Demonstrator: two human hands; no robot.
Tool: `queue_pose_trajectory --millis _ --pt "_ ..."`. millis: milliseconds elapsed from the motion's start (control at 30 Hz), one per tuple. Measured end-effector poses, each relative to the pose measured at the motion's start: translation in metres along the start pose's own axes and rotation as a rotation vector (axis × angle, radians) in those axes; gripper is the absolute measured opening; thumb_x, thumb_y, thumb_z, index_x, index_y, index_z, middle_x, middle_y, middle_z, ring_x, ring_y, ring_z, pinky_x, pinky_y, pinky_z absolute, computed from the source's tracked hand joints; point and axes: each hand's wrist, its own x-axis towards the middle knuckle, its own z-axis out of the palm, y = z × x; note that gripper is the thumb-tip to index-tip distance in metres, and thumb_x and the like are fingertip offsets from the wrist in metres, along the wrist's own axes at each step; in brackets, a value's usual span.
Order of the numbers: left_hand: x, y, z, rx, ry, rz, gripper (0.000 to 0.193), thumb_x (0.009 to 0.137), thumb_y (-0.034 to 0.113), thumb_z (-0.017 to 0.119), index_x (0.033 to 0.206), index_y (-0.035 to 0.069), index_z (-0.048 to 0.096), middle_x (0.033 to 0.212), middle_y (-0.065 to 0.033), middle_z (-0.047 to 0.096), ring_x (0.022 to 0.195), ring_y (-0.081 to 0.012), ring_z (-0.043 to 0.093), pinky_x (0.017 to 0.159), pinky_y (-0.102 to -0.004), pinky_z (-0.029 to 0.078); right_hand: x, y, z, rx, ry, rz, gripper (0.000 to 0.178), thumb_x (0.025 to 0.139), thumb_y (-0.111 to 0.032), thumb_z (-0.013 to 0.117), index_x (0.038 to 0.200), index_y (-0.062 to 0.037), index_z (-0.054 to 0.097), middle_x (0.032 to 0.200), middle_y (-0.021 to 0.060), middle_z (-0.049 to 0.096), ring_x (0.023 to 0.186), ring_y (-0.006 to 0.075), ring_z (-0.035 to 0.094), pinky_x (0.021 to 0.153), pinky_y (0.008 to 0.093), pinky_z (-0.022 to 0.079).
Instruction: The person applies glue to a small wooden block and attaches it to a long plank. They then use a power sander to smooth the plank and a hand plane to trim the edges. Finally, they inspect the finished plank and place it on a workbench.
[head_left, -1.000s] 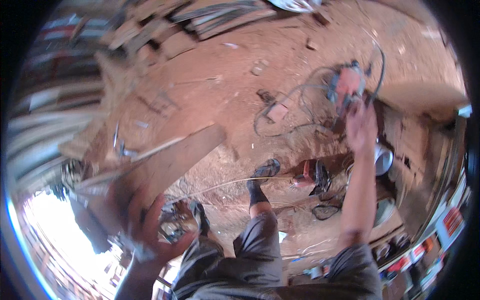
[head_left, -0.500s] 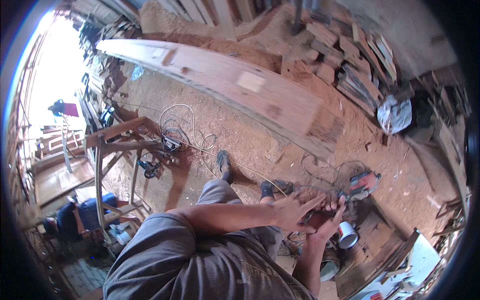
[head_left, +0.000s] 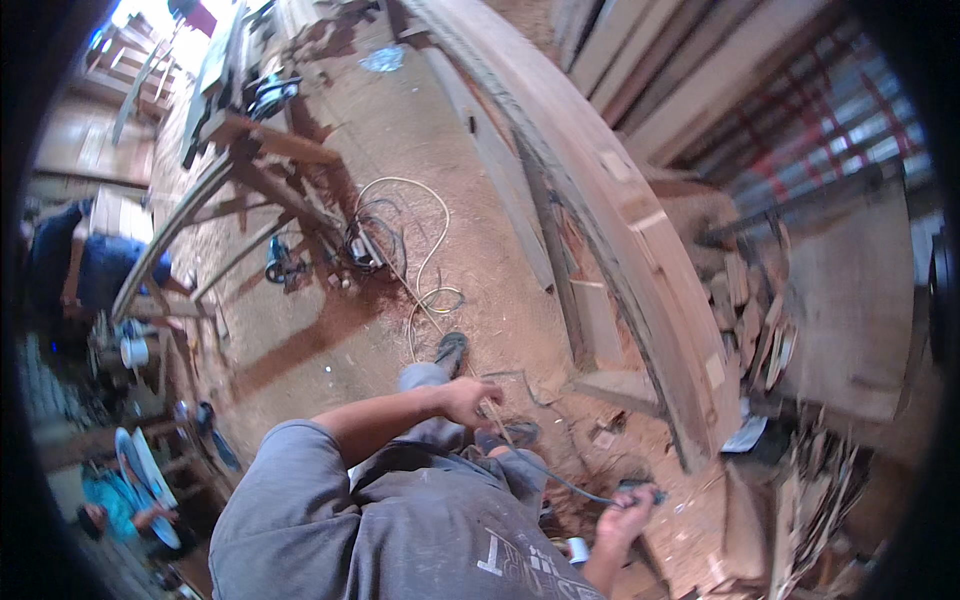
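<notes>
My left hand (head_left: 468, 402) is in front of my body, its fingers closed around a power cord (head_left: 560, 482). From there the dark cord runs right, toward my right hand (head_left: 622, 517). That hand is lower and farther right, its fingers wrapped round a small dark teal-and-black object (head_left: 645, 494). Most of the object is hidden by the fingers, so its kind does not show. A pale yellow cable (head_left: 445, 225) loops on the dusty floor ahead of my feet.
A long wooden plank (head_left: 600, 170) stretches from the far side down to the right. At left stands a wooden trestle (head_left: 235, 165), with a power tool (head_left: 280, 262) on the floor by it. Scrap wood (head_left: 770, 320) is piled at right. Another person (head_left: 115, 510) is at lower left.
The view has swung to the right. My hands, close together before, are now apart, with the cord stretched between them. The red power tool at right is no longer in view.
</notes>
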Motion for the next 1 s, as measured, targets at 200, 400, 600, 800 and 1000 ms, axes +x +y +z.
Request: queue_pose_trajectory --millis 200,400,600,800,1000 --pt "-0.074 -0.077 -0.031 -0.315 0.821 -0.547 0.014 0.090 0.019 0.080 0.093 0.006 0.076 0.083 -0.0091 0.075 0.076 -0.0123 0.065 0.074 -0.0335 0.055 -0.025 0.148 0.160 -0.680 -0.810 0.314 0.036 0.101 -0.011 0.070 0.133 -0.0007 0.057 0.097 0.0090 0.070 0.082 0.0178 0.069 0.074 0.0340 0.058" --pt "-0.094 -0.122 -0.052 -0.703 0.903 -0.846 0.030 0.105 0.030 0.067 0.119 0.007 0.080 0.102 -0.0051 0.078 0.096 -0.0112 0.069 0.086 -0.0322 0.057 -0.060 0.311 0.290 -0.979 -1.007 0.577 0.030 0.095 -0.013 0.080 0.118 -0.0023 0.065 0.095 0.0074 0.070 0.082 0.0173 0.070 0.077 0.0321 0.060" --pt "-0.033 -0.244 -0.090 -1.040 1.298 -0.720 0.055 0.110 0.031 0.058 0.153 -0.002 0.047 0.111 -0.0106 0.071 0.118 -0.0148 0.064 0.100 -0.0293 0.053 -0.051 0.508 0.420 -1.445 -1.535 -0.345 0.031 0.098 -0.029 0.078 0.094 -0.0001 0.068 0.081 0.0054 0.068 0.074 0.0105 0.063 0.068 0.0306 0.054" --pt "-0.074 -0.444 -0.137 -0.705 1.643 -0.984 0.045 0.108 0.024 0.063 0.145 -0.001 0.060 0.103 -0.0053 0.070 0.081 -0.0101 0.059 0.076 -0.0280 0.052 0.011 0.786 0.540 -1.793 -1.459 -0.369 0.062 0.099 -0.058 0.064 0.098 0.0030 0.071 0.090 0.0240 0.074 0.089 0.0406 0.072 0.083 0.0470 0.055" --pt "-0.128 -0.519 -0.154 -1.074 1.612 -1.123 0.041 0.105 0.014 0.065 0.144 0.001 0.059 0.102 -0.0025 0.069 0.093 -0.0095 0.063 0.086 -0.0268 0.052 0.013 0.981 0.583 -1.978 -1.631 -0.478 0.076 0.087 -0.054 0.079 0.130 0.0056 0.059 0.125 0.0325 0.067 0.122 0.0474 0.063 0.106 0.0503 0.051"
